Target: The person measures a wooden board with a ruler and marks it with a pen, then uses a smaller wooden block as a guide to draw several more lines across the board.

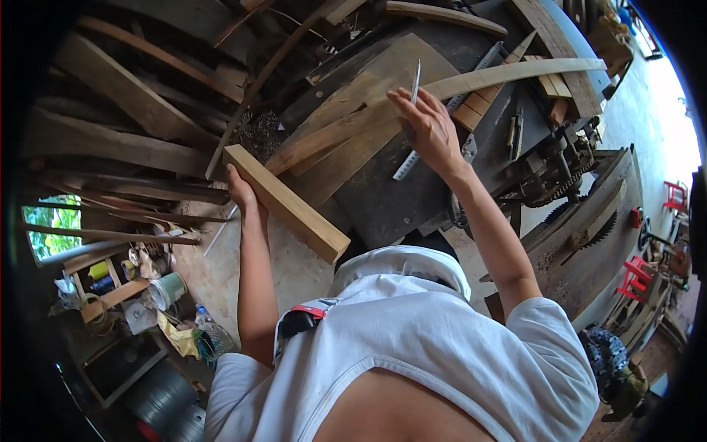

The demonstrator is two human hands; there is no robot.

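Observation:
My left hand (pixel 241 190) is closed round the far end of a squared wooden beam (pixel 287 200), which is tilted with its near end towards my waist. In my right hand (pixel 433 136), raised over the dark work table (pixel 372 193), is a slim pale pencil-like tool (pixel 417 79), its point upward. Beneath that hand a long curved board (pixel 508 77) lies across the table. A steel ruler (pixel 403 166) shows beside my right wrist, partly hidden. The fingers of my left hand are mostly behind the beam.
Rough planks (pixel 132 88) are stacked at the left. Short wood blocks (pixel 482 107) and a narrow dark tool (pixel 515 134) lie on the table's right. A toothed circular saw blade (pixel 598 230) stands at the right. A tape measure (pixel 303 318) hangs at my waist.

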